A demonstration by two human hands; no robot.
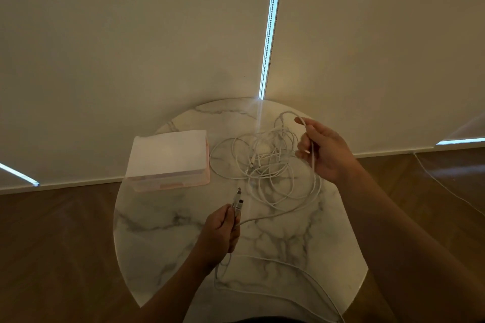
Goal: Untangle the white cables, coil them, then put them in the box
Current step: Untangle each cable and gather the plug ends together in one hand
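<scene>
A tangle of white cables lies on the round marble table, right of centre. My left hand grips a bunch of cable ends near the table's middle, and their plugs stick up past my fingers. My right hand is raised over the right side of the tangle and pinches a strand that runs up over my fingers and down past my palm. A pale pink box with its white lid closed sits on the table's left side. One loose strand loops across the near part of the table.
The table stands against a wall covered by light roller blinds. Wooden floor surrounds it on both sides. Another thin white cord trails over the floor at the right.
</scene>
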